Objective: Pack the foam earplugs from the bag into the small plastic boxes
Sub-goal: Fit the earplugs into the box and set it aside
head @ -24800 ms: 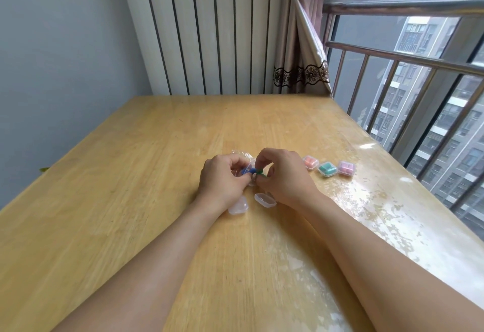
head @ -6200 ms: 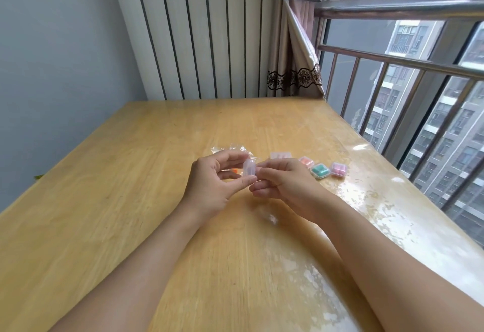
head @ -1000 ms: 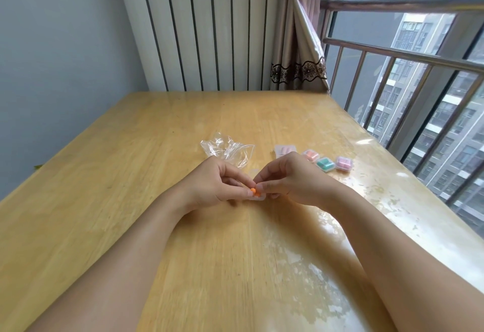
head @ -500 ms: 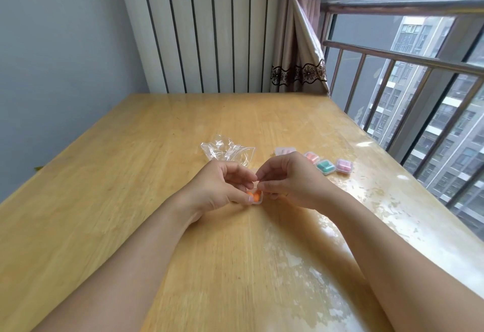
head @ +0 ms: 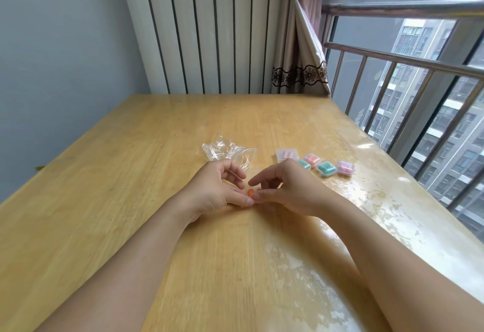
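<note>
Filled boxes: four closed ones now sit in the row at my right, with a fifth, pale pink box (head: pixel 286 154) beside the bag (head: pixel 228 153), where I count three at the start.
Loose boxes: the two empty ones near my wrists are gone.
Hands: my left hand (head: pixel 218 189) and right hand (head: pixel 286 187) now meet over an orange earplug (head: pixel 250 192), replacing the blue-green pair I held first.

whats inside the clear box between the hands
An orange earplug shows at the near edge of the clear box, pinched between left hand and right hand. Fingers cover the rest.
</note>
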The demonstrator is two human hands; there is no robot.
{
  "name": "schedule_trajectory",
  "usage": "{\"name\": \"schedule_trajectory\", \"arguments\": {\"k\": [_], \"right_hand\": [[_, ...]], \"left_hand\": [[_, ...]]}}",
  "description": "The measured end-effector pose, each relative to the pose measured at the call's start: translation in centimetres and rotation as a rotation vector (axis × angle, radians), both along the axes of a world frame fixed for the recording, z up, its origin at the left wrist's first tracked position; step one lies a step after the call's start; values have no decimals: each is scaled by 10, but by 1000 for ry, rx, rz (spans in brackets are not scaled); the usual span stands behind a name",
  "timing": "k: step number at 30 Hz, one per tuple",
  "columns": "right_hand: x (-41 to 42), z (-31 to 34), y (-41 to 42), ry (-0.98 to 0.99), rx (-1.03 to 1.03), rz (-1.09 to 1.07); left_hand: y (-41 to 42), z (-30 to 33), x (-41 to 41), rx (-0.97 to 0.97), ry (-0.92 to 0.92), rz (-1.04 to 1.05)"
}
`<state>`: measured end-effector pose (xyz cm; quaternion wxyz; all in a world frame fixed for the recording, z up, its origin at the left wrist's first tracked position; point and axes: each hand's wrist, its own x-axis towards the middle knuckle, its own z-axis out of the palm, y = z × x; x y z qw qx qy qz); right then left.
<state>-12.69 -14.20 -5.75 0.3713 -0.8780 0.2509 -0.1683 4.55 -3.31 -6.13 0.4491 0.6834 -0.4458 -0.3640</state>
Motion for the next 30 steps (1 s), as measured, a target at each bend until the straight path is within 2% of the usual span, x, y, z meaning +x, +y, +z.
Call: {"name": "schedule_trajectory", "arguments": {"k": [13,15,17,19,21,23,30], "right_hand": [[6,-5,3,44,-144,-58],[4,-3,2,33,-100,-45],[2,2,-1,-63,-24,-84],[-2,5,-8,-196,60,-219],[-5,5,-14,-200,101,-320],[-5,2,-15,-125,93,-306],[-8,9,-8,-107,93,-78]], "left_hand": [[-2,-1,0,22,-18,-50],[-3,-1,-1,19,-15,-58],[-3,-2,-1,14,0,-64],[-4,-3,0,10,11,-62],[-4,-4,0,7,-6,-62],[-5,-6,0,3,-34,-66],[-7,-11,-1,-55,-213,-80]]}}
